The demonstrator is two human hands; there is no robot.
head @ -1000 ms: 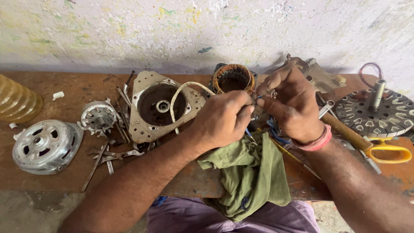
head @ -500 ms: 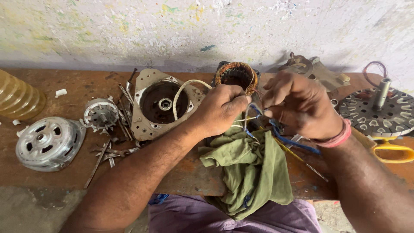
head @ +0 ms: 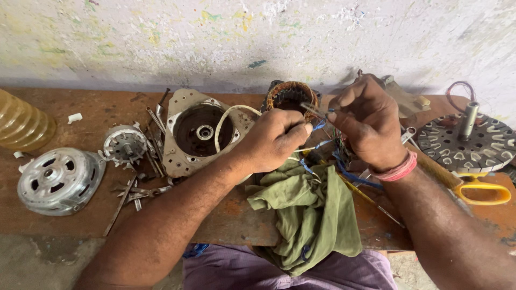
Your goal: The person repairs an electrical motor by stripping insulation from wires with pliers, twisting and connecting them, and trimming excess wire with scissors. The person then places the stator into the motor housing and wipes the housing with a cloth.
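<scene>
Beside the copper-wound stator (head: 291, 96), both my hands are pinching its lead wires.

Left of the stator lies the open motor housing (head: 200, 130); in front of it my left hand (head: 274, 140) is curled around a white wire (head: 230, 114) and the blue leads (head: 322, 144), thumb and forefinger pressed together. My right hand (head: 367, 122), just to the stator's right, has lifted since half a second ago and now nips a thin wire end between thumb and fingertip, so the leads are drawn more taut. I can't quite tell whether it is bare wire or a small tool. Below the stator, the green rag (head: 309, 212) drapes over the bench edge as before; the yellow-handled scissors (head: 481, 190) lie far right.
</scene>
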